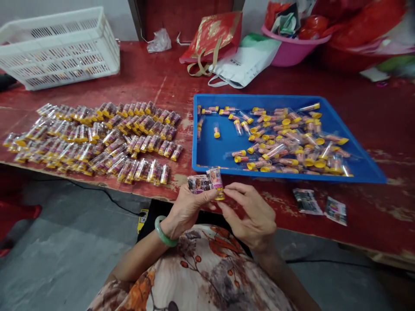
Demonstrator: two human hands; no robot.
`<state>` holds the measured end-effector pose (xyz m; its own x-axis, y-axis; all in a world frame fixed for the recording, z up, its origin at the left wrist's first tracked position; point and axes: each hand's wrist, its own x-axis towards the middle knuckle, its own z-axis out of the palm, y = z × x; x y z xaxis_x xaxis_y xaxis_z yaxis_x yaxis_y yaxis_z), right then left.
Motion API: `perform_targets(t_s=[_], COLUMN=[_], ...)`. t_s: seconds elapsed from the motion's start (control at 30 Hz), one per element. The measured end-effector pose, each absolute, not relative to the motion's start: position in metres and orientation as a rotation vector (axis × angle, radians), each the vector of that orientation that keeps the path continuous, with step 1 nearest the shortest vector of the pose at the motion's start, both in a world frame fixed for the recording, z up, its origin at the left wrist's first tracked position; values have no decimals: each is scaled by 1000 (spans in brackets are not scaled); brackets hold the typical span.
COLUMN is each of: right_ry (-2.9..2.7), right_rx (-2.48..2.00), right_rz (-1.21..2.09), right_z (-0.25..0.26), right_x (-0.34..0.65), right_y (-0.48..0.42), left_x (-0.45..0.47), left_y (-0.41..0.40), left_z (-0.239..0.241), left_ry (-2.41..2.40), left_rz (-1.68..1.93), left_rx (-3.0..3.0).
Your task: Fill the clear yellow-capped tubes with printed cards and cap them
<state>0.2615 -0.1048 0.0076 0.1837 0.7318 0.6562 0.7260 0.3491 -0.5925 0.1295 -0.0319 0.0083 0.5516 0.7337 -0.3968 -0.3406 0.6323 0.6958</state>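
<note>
- From my feed, the small tube (215,179) is at lower centre; I'd judge it light, stiff and slick, best held near its yellow end.
- The left hand (184,208) pinches it beside printed wrappers (198,185); the right hand (252,211) has fingertips at its side, but I can't tell whether they grip.
- Just below in frame runs the desk (149,91) edge; just above, the blue tray (207,149) rim.
- I'd move leftward, between tray and wrapped tubes (84,134).

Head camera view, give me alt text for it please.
The left hand holds a small labelled tube and printed labels, right hand at its side. Beyond, a blue tray of yellow-capped tubes sits on a red table, wrapped tubes massed left.
</note>
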Motion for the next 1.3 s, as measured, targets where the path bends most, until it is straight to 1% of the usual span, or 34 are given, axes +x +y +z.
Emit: perform_targets(t_s=[0.1,0.23,0.3,0.33,0.4,0.5,0.57,0.63,0.7,0.83,0.9,1.0,1.17,1.3], right_ry=[-1604,-1711,-1707,-1693,-1686,-1640,-1469,-1310,-1287,-1251,-1179,-1173,-1265,-1448], right_rx=[-1387,-1372,-1360,-1350,-1308,-1313,-1361,-1376,-1379,-1408,-1431,-1553,-1787,-1958], right_rz=[-151,-453,-503,-479,-291,238,546,734,885,1138,1141,1019,814,545], right_z=[2,-7,-8,-7,-2,10,18,24,29,41,44,39,10,1], right_x=[254,246,243,242,244,250,251,248,240,227,221,206,178,190], right_y=[-104,-104,-103,-102,-99,-87,-74,-57,-39,12,51,121,214,236], left_x=[127,124,121,118,112,100,93,87,81,66,55,37,16,11], left_y=[-34,-39,-40,-39,-37,-31,-27,-23,-18,-2,8,17,15,12], left_z=[8,7,7,7,8,8,8,9,10,6,2,-2,0,0], left_ry=[729,705,696,696,717,777,776,730,704,818,905,931,844,888], left_rz=[704,713,734,745,767,801,811,801,801,892,1008,1104,1010,932], left_rx=[605,576,569,573,590,671,762,835,854,770,678,490,254,338])
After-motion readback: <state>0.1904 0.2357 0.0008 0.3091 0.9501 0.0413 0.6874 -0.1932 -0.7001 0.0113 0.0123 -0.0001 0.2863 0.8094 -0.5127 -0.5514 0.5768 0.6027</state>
